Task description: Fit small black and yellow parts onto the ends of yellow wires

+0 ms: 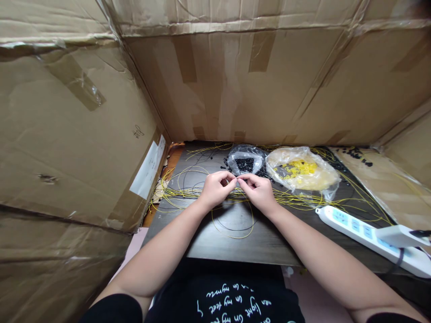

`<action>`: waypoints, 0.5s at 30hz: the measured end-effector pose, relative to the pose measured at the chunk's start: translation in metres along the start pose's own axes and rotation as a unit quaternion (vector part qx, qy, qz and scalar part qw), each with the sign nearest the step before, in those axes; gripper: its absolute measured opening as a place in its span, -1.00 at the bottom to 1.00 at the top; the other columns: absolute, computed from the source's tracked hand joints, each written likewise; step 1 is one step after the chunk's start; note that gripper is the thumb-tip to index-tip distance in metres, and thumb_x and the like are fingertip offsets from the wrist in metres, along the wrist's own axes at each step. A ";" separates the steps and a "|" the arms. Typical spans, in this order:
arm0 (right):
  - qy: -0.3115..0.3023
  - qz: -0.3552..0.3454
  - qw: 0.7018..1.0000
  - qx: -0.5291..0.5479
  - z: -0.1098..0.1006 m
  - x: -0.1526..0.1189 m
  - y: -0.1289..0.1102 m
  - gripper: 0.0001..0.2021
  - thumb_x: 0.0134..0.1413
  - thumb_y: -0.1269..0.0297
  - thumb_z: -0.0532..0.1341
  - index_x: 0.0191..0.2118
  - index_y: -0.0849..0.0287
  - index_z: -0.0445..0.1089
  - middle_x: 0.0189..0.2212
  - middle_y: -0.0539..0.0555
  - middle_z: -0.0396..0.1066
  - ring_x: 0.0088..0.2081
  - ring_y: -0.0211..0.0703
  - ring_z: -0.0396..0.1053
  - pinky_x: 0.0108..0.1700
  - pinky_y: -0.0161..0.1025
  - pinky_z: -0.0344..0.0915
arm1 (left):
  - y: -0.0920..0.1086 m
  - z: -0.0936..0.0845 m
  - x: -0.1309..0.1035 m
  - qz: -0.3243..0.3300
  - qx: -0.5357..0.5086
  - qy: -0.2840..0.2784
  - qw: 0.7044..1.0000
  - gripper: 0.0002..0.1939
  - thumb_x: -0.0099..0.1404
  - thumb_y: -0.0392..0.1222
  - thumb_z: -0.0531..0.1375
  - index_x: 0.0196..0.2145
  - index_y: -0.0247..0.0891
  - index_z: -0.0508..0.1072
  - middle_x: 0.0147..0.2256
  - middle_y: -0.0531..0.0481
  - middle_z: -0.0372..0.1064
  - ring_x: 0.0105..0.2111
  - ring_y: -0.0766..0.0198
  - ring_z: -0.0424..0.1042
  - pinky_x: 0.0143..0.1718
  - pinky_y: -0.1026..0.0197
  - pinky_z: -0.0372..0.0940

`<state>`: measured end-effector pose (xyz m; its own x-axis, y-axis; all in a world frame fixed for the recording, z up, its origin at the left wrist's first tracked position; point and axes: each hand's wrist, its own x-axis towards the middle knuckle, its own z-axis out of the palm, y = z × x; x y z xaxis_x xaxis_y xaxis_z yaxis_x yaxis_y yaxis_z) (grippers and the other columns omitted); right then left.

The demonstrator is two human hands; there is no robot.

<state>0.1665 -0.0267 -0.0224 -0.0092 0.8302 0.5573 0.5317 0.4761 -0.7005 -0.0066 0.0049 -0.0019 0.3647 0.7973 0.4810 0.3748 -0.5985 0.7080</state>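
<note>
Over the middle of the table, my left hand [218,187] and my right hand [258,192] meet at the fingertips. Thumb and forefinger are pinched on both. Whatever sits between the fingertips is too small to make out. A loop of thin yellow wire [252,224], with a black wire inside it, curves on the table just below my hands. Beneath the hands a long bundle of yellow wires [292,199] runs across the table [215,249]. Behind them stands an open clear plastic bag of small black parts [245,165]. Right of it is a larger bag of small yellow parts [299,168].
Tall cardboard walls [215,89] enclose the table at the back and sides. A white power strip [357,231] with a plugged-in white adapter [399,235] lies at the right front. Loose black pieces [358,154] are scattered on cardboard at the back right.
</note>
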 end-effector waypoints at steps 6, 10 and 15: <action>0.001 -0.005 1.000 0.001 -0.001 0.000 0.001 -0.81 0.19 0.21 0.21 -0.24 0.20 0.51 -0.67 -0.13 0.05 -0.62 -0.38 0.05 -0.48 -0.35 0.07 | 0.001 -0.001 0.000 -0.001 -0.005 -0.010 1.000 -0.85 0.27 -0.19 0.21 -0.42 -0.28 0.51 -0.48 0.05 0.44 -0.50 0.40 0.32 -0.46 0.35 0.19; 0.025 -0.016 1.000 -0.010 -0.002 -0.001 0.001 -0.81 0.18 0.22 0.22 -0.15 0.20 0.45 -0.66 -0.16 0.05 -0.62 -0.38 0.04 -0.48 -0.36 0.07 | 0.000 -0.001 0.001 -0.024 -0.027 -0.005 0.999 -0.84 0.26 -0.18 0.21 -0.40 -0.29 0.52 -0.48 0.04 0.44 -0.50 0.40 0.31 -0.46 0.35 0.19; -0.004 -0.102 0.993 -0.060 -0.006 -0.001 0.001 -0.83 0.24 0.26 0.18 -0.17 0.15 0.51 -0.60 -0.05 0.30 -0.56 -0.32 0.22 -0.40 -0.33 0.19 | -0.003 0.000 0.001 -0.044 -0.047 -0.012 0.998 -0.85 0.25 -0.19 0.20 -0.40 -0.29 0.52 -0.48 0.04 0.43 -0.50 0.39 0.30 -0.46 0.34 0.19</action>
<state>0.1717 -0.0286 -0.0205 -0.1338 0.7220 0.6788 0.6147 0.5977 -0.5146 -0.0073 0.0074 -0.0040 0.3554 0.8431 0.4036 0.3240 -0.5161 0.7929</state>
